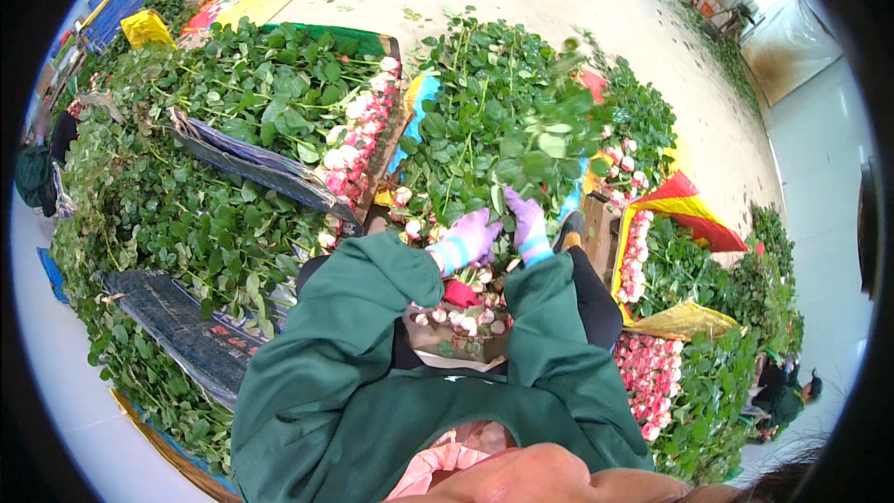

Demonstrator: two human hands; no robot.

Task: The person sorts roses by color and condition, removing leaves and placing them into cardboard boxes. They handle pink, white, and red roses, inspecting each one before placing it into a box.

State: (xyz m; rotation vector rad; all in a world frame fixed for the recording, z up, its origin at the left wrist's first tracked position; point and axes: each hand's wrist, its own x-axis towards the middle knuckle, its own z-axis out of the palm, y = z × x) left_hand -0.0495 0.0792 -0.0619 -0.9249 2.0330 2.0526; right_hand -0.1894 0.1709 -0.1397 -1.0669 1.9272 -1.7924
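Observation:
Both my hands wear lavender gloves with striped cuffs and are close together over a heap of leafy cut roses (482, 112). My left hand (469, 237) is curled above several pale rose heads, its fingers pointing right; whether a stem is inside it is hidden. Just to its right, my right hand (525, 218) has its fingertips against the leaves, one finger stretched forward. Blurred rose foliage (548, 147) rises beyond the right hand, and I cannot tell which hand has its stem. Below the hands, a red rose head (461, 293) and several white ones (469, 325) lie in front of my lap.
Rows of pink and white roses (356, 133) lie to the left between dark dividers (258, 168). More roses (646, 384) are stacked at right beside yellow-red sheeting (688, 213). A wooden board (599, 230) stands by my shoe (570, 229). Another person (782, 398) is at far right.

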